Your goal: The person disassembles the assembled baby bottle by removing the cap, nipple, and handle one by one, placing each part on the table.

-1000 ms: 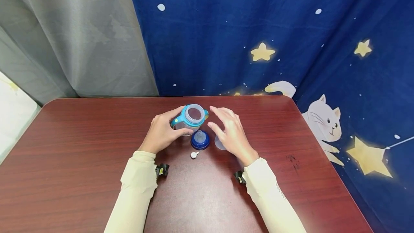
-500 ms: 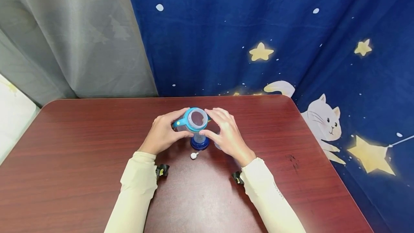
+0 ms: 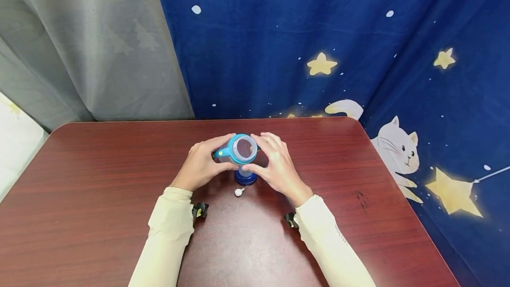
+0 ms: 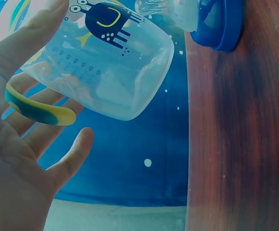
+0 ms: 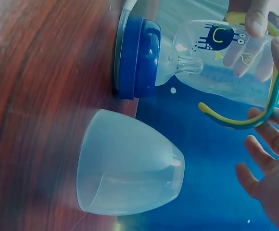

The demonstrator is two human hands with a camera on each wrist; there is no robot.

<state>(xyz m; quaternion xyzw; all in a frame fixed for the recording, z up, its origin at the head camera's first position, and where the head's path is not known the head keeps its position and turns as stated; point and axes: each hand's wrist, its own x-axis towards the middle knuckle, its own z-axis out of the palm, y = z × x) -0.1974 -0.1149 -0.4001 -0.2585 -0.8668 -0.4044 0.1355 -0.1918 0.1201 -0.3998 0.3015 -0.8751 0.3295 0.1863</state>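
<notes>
My left hand (image 3: pixel 201 161) grips a clear baby bottle (image 4: pixel 125 77) printed with a dark blue cartoon creature, its thumb and fingers around the side. The bottle is held above the table, its uncapped mouth tilted toward the head camera. Around its neck sits a teal and yellow handle ring (image 5: pixel 238 123), with one handle reaching down each side. My right hand (image 3: pixel 279 163) holds this ring at the neck between thumb and fingers, its other fingers spread. Just below the bottle, a blue collar with a clear nipple (image 5: pixel 146 57) stands upright on the table.
A translucent domed cap (image 5: pixel 130 163) stands beside the blue collar, hidden behind my right hand in the head view. Nearer me lies a small white ball-ended piece (image 3: pixel 238 192) on the reddish wooden table (image 3: pixel 99 189). Curtains (image 3: pixel 259 48) hang behind the far edge.
My right hand has come left from beside the bottle and taken hold of the ring at its neck. The bottle has shifted slightly right and toward me, partly covering the blue collar.
</notes>
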